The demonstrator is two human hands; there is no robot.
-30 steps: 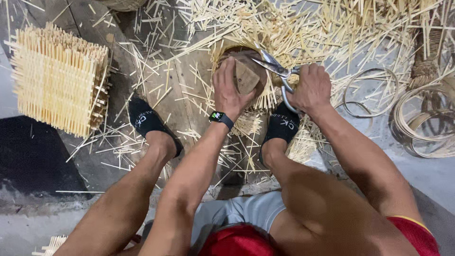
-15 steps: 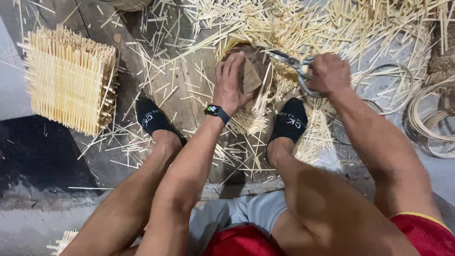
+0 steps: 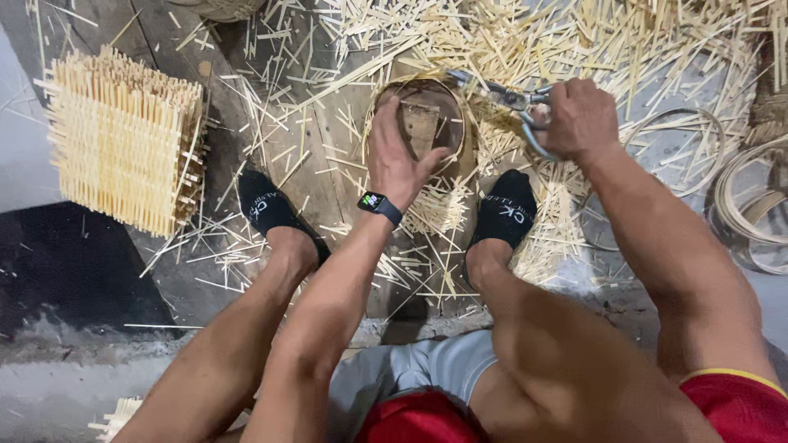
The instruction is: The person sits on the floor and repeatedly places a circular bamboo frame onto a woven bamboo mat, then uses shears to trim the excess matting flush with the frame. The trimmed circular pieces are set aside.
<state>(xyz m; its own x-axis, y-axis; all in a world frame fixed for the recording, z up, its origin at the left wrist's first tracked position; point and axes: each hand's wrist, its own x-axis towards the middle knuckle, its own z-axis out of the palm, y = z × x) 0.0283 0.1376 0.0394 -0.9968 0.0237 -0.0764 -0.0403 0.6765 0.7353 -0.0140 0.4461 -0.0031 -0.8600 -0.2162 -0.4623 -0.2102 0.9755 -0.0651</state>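
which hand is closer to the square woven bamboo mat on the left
Left. The left hand rests on the round basket, a gap from the woven mat. The right hand, holding shears, is farther right.

The left hand (image 3: 398, 160) covers the near left rim of the round woven bamboo basket (image 3: 431, 123), so its grip there cannot be made out. The right hand (image 3: 581, 117) closes over the handles of the metal shears (image 3: 509, 100), hiding them; whether the blade tips touch the rim is unclear. The coiled bamboo hoops (image 3: 751, 205) run off the right edge. Another basket (image 3: 217, 6) is cut off at the top edge.
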